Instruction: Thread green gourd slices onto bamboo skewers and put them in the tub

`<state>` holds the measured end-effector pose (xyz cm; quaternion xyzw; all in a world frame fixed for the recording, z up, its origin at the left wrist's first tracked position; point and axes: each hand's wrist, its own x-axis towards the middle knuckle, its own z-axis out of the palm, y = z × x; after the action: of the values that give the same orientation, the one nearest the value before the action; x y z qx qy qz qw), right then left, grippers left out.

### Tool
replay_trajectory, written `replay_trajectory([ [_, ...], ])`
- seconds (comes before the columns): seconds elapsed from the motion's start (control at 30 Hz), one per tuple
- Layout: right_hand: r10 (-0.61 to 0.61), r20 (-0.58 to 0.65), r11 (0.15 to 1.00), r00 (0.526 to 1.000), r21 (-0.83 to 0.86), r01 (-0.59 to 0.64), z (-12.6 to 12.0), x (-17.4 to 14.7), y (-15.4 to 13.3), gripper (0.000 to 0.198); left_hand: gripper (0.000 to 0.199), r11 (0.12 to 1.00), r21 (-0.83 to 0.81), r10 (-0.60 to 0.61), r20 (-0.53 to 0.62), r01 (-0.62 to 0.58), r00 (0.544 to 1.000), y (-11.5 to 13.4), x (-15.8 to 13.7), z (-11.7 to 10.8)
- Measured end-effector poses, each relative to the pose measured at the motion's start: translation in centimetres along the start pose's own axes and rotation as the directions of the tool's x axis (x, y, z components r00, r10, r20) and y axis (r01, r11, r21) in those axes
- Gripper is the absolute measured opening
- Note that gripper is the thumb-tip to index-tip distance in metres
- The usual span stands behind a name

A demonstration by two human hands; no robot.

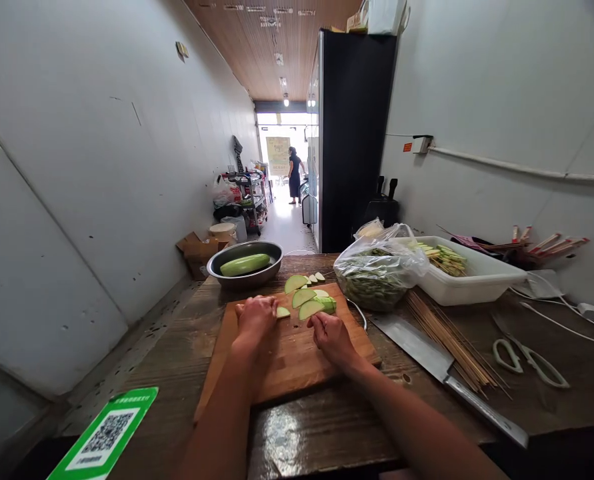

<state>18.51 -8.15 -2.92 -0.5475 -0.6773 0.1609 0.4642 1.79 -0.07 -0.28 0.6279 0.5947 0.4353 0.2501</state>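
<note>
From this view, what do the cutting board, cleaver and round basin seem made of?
Cutting board: probably wood, satin finish; brown with grain-like streaks.
Cleaver: likely steel, smooth; grey blade and handle both shine.
Round basin: probably metal, fairly smooth; grey with a thin bright rim, exact alloy unclear.

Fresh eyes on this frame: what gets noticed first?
Probably the left hand and right hand over the board, close to pale green slices. Next, the cleaver lying to the board's right, and the bright green QR card at the picture's lower left.
</note>
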Motion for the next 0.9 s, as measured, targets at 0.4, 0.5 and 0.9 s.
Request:
replay_trajectory([
  [0.4, -0.047, 0.09, 0.998, 0.995, -0.032, 0.05, 0.9, -0.4, 0.1, 0.029, 0.019, 0.421, -0.863, -0.168, 0.227, 0.278, 0.959, 3.2, -1.3, 1.9],
  [0.5, -0.05, 0.103, 0.998, 0.993, -0.019, 0.052, 1.0, -0.5, 0.2, 0.028, 0.016, 0.411, -0.865, -0.187, 0.229, 0.288, 0.955, 3.0, -1.1, 1.8],
  [0.9, -0.092, 0.115, 0.994, 0.989, -0.051, 0.098, 1.5, -0.6, 0.6, 0.029, 0.006, 0.373, -0.879, -0.244, 0.215, 0.296, 0.946, 2.6, -0.9, 1.8],
])
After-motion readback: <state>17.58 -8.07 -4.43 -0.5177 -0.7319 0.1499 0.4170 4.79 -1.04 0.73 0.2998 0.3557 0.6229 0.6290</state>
